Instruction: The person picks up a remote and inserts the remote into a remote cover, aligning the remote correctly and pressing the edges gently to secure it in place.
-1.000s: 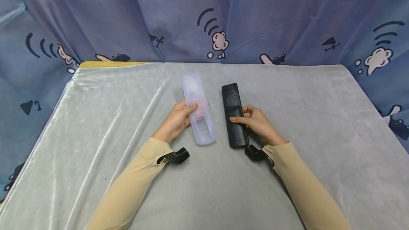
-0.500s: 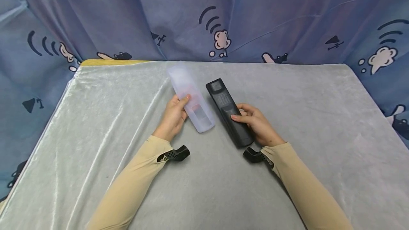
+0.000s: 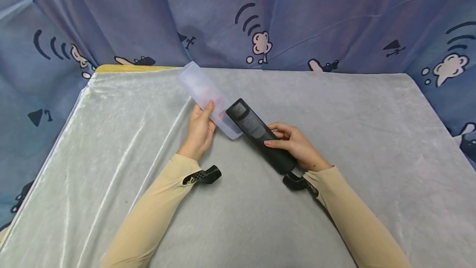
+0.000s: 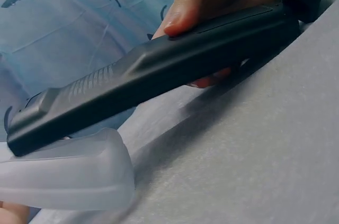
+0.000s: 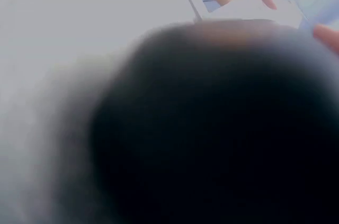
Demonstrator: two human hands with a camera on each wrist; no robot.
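My left hand [image 3: 198, 132] pinches a translucent whitish remote control cover [image 3: 202, 88] between thumb and fingers, with its cut-out end tilted toward the middle. In my right hand [image 3: 295, 146] is a black remote control [image 3: 256, 129], back side up, gripped near its lower half with the thumb on top. The remote's far end overlaps the cover's near end in the head view. From the left wrist, the tip of the remote [image 4: 32, 128] sits at the open top of the cover [image 4: 69, 176]; whether they touch is hard to tell. The remote's blurred near end fills much of the right wrist view.
A pale grey velvety cloth [image 3: 238, 218] covers the table, with a strip of yellow edge [image 3: 130, 68] bare at the back left. Behind it hangs a blue patterned curtain [image 3: 223, 20]. Small black wrist cameras [image 3: 208, 175] stick out from both sleeves.
The cover has turned counterclockwise, its far end swinging left. The remote has also turned counterclockwise, its far end moving left until it overlaps the cover's near end.
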